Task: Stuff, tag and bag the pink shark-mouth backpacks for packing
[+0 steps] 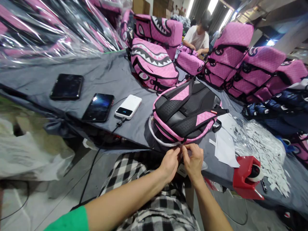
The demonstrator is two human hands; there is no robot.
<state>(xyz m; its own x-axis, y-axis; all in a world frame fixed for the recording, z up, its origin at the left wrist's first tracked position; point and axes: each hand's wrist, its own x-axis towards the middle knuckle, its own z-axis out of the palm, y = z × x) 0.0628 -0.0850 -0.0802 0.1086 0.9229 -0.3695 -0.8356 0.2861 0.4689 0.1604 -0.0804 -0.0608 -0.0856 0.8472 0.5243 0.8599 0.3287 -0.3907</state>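
Note:
A pink and black backpack lies on the grey-covered table, its padded shoulder straps facing up. At its near edge, my left hand and my right hand meet with fingers pinched together. What sits between the fingertips is too small and covered to make out. A light grey strip curves from the bag's left side down to my hands. Below them a small white tag shows partly, behind my wrists.
Left of the bag are a white power bank with a cable, a phone and a dark flat device. A red tape dispenser, white papers and paper slips lie right. Pink bags and a person are behind.

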